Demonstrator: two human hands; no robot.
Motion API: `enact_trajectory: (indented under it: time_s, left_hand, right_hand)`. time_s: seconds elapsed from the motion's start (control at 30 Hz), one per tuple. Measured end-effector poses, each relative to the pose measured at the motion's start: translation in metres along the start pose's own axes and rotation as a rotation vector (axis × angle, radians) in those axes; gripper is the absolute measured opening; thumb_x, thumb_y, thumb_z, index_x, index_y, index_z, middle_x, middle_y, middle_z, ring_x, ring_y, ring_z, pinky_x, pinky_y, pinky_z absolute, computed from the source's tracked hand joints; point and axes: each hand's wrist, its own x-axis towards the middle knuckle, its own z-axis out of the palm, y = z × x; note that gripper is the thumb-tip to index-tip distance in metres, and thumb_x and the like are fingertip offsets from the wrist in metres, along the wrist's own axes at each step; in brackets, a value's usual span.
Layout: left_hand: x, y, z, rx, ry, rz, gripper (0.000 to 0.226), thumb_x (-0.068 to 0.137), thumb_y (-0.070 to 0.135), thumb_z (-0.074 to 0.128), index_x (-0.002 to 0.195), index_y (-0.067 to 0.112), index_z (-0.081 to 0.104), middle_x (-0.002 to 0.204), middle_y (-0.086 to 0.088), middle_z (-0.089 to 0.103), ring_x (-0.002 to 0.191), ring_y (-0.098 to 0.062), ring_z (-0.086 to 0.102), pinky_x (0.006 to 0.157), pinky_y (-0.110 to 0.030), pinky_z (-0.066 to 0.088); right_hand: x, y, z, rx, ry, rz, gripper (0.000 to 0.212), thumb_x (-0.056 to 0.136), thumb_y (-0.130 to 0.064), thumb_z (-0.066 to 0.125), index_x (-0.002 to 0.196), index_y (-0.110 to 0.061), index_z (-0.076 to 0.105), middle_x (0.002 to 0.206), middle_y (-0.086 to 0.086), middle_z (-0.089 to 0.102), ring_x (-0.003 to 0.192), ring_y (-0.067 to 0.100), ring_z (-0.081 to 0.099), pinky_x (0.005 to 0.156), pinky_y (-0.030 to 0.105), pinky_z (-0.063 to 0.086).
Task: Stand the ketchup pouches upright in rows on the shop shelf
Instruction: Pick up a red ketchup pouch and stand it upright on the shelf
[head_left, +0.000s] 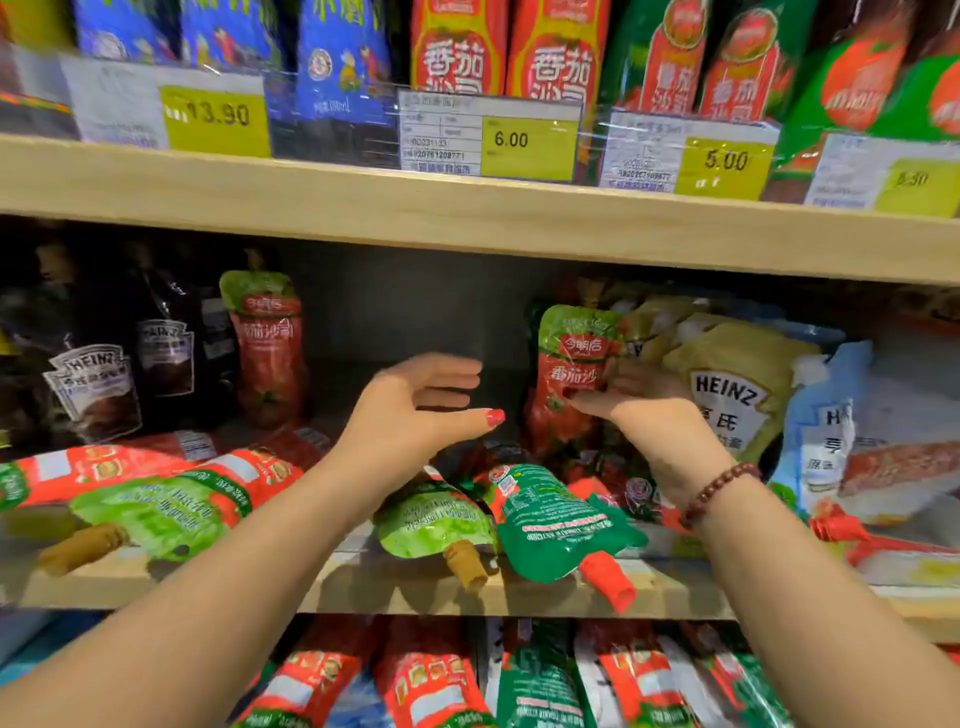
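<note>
On the middle shelf (363, 584) one red-and-green ketchup pouch (569, 358) stands upright. My right hand (641, 415) grips its right edge, thumb in front of it. My left hand (415, 410) hovers open to the left of that pouch, above the bare gap, holding nothing. A second upright pouch (267, 348) stands further left at the back. Several pouches lie flat along the front: a green-backed one (171, 501) at left, another (434, 519) under my left wrist, and a dark green one (550, 522) with a red cap over the shelf edge.
Dark Heinz pouches (98, 384) stand at far left. Yellow Heinz pouches (727, 395) and a pale blue pouch (821, 431) lean at right. The upper shelf board (467, 208) with price tags (527, 140) hangs close overhead. More pouches (431, 680) fill the shelf below.
</note>
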Motion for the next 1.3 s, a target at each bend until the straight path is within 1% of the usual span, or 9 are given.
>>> enact_trajectory:
  time_s: [0.07,0.33,0.43,0.6,0.8,0.93,1.0,1.2,1.3]
  left_hand:
    - [0.009,0.004,0.006,-0.005,-0.019,-0.030,0.040,0.069,0.011,0.080,0.104,0.023,0.065,0.103,0.004,0.069,0.091,-0.006,0.066,0.074,-0.011,0.052]
    - [0.035,-0.004,0.024,-0.009,-0.072,-0.129,0.039,0.068,0.007,0.081,0.098,0.023,0.062,0.106,-0.004,0.066,0.092,-0.013,0.064,0.080,-0.020,0.052]
    - [0.038,-0.007,0.022,0.018,-0.067,-0.148,0.039,0.068,0.012,0.082,0.099,0.026,0.062,0.101,0.003,0.065,0.088,-0.009,0.063,0.079,-0.022,0.051]
    - [0.038,-0.011,0.016,-0.005,-0.055,-0.169,0.039,0.069,0.010,0.081,0.101,0.022,0.062,0.101,0.002,0.064,0.079,-0.003,0.063,0.071,-0.014,0.051]
    - [0.039,-0.016,0.005,-0.027,-0.047,-0.195,0.051,0.067,0.008,0.082,0.109,0.022,0.057,0.119,-0.005,0.061,0.102,-0.014,0.057,0.086,-0.025,0.048]
    - [0.039,-0.021,0.005,0.029,-0.075,-0.201,0.076,0.065,0.012,0.084,0.131,0.020,0.048,0.132,-0.004,0.053,0.121,-0.019,0.049,0.090,-0.025,0.043]
    - [0.036,-0.024,0.007,0.079,-0.082,-0.179,0.080,0.063,0.016,0.085,0.132,0.022,0.046,0.133,-0.002,0.052,0.123,-0.019,0.048,0.093,-0.027,0.042]
    - [0.038,-0.026,0.015,0.149,0.028,-0.135,0.066,0.064,0.018,0.085,0.123,0.015,0.054,0.124,-0.005,0.062,0.115,-0.021,0.057,0.100,-0.038,0.046]
    - [0.039,-0.026,0.011,0.175,0.093,-0.105,0.053,0.067,0.022,0.083,0.115,0.013,0.062,0.115,-0.006,0.067,0.106,-0.020,0.062,0.092,-0.032,0.049]
  right_hand:
    - [0.006,-0.006,0.009,-0.139,-0.110,0.012,0.059,0.082,-0.033,0.067,0.132,-0.008,0.048,0.138,0.008,0.050,0.125,0.026,0.047,0.106,0.037,0.035]
    - [0.023,-0.004,0.019,-0.240,0.138,-0.132,0.045,0.069,-0.029,0.078,0.110,-0.016,0.067,0.115,0.008,0.067,0.105,0.026,0.060,0.080,0.025,0.040]
    - [0.025,-0.002,0.014,-0.245,0.144,-0.182,0.031,0.068,-0.024,0.079,0.096,-0.013,0.071,0.103,0.010,0.071,0.096,0.026,0.064,0.077,0.027,0.045]
    - [0.025,0.001,0.011,-0.147,0.090,-0.206,0.049,0.066,-0.017,0.082,0.108,-0.007,0.061,0.111,0.011,0.068,0.103,0.024,0.063,0.095,0.042,0.047]
    - [0.022,-0.009,0.017,-0.171,0.122,-0.399,0.027,0.066,-0.014,0.081,0.084,-0.025,0.063,0.089,0.007,0.072,0.085,0.023,0.066,0.081,0.032,0.050]
    - [0.015,-0.025,0.025,-0.102,-0.012,-0.506,0.037,0.066,-0.005,0.079,0.090,-0.029,0.061,0.089,0.000,0.068,0.080,0.007,0.063,0.073,0.021,0.048]
    - [0.011,-0.031,0.032,-0.105,-0.066,-0.550,0.039,0.066,-0.003,0.079,0.096,-0.023,0.064,0.091,-0.001,0.067,0.086,0.014,0.063,0.082,0.027,0.049]
    - [0.000,-0.045,0.047,-0.030,-0.154,-0.665,0.043,0.066,0.001,0.078,0.082,-0.034,0.062,0.081,-0.017,0.064,0.074,-0.010,0.062,0.067,0.003,0.046]
    - [-0.004,-0.050,0.056,0.028,-0.236,-0.701,0.045,0.066,0.003,0.078,0.085,-0.035,0.062,0.084,-0.015,0.066,0.075,-0.012,0.062,0.071,0.006,0.049]
